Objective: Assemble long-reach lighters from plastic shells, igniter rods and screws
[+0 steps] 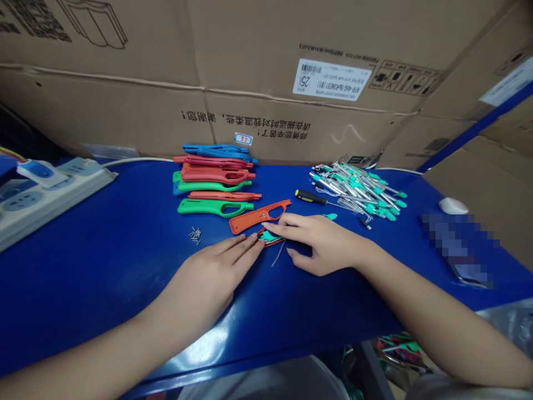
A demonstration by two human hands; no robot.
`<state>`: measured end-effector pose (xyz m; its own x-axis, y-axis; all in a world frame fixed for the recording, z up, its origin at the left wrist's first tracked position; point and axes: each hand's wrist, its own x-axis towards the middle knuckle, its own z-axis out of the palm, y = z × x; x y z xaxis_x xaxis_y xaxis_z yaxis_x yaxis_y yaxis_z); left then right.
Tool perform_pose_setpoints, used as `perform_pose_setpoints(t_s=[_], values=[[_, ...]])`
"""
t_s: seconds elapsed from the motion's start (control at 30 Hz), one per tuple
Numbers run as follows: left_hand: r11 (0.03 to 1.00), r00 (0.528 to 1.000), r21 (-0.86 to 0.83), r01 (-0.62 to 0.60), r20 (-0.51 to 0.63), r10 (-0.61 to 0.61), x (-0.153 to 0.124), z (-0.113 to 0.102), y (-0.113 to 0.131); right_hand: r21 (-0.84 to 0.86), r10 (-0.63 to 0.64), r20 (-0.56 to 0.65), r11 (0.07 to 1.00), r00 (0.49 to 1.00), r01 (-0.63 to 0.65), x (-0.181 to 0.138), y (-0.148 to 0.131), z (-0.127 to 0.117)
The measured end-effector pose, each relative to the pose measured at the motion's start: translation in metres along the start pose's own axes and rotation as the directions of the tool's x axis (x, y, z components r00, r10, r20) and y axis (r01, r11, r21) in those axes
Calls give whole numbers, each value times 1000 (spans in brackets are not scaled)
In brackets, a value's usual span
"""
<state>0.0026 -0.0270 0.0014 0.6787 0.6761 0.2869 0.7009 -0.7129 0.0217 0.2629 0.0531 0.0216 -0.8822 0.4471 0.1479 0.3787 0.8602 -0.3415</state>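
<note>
An orange casing half (245,222), shaped like a lighter handle with a loop opening, lies face up on the blue table. Just below it, a second orange casing half, mostly covered by my hands, contains a teal part (270,237). My left hand (214,266) has its fingers stretched together and pressed onto this half's left end. My right hand (322,241) reaches over from the right, index fingertip at the teal part, thumb apart. A thin grey wire (278,254) sticks out toward me. Beyond my right hand lie a black-and-yellow screwdriver (310,196) and a small teal piece (330,216).
Blue, red and green casings (212,206) are stacked at the back. Small screws (195,235) lie left of my hands. Metal rods with teal ends (360,189) form a pile at back right. A power strip (54,191) borders the left; cardboard (250,66) walls the back.
</note>
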Motion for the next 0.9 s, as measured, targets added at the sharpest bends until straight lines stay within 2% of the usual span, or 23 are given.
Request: perform_pose_setpoints(t_s=[0.07,0.13,0.2,0.3,0.43,0.57,0.63,0.67,0.8,0.9], values=[[999,1000,-44,26,-7,-27,1,0,-4,86,5,-88,996,996,2,-1,5,-5],[995,999,-95,44,-8,-45,3,0,-6,71,75,-223,996,972,-61,-2,12,-11],[989,999,-143,48,-7,-49,5,0,-7,-15,199,-347,976,916,-218,-4,23,-19],[980,999,-194,39,-18,-44,5,-1,-7,-105,347,-439,896,829,-431,-11,44,-31],[971,999,-236,31,-25,-38,5,1,-8,-215,497,-485,730,720,-649,-29,76,-44],[964,998,-264,38,-36,-49,5,4,-10,-261,704,-485,449,519,-854,-52,103,-57],[962,997,-270,45,-42,-58,4,5,-12,-238,766,-483,350,423,-906,-61,111,-63],[961,997,-271,49,-43,-63,4,6,-12,-230,780,-488,318,392,-920,-65,113,-66],[967,996,-249,59,-43,-72,3,8,-14,-209,812,-483,257,328,-944,-69,117,-70],[968,995,-239,75,-39,-87,5,6,-14,-194,833,-453,258,319,-947,-65,117,-67]])
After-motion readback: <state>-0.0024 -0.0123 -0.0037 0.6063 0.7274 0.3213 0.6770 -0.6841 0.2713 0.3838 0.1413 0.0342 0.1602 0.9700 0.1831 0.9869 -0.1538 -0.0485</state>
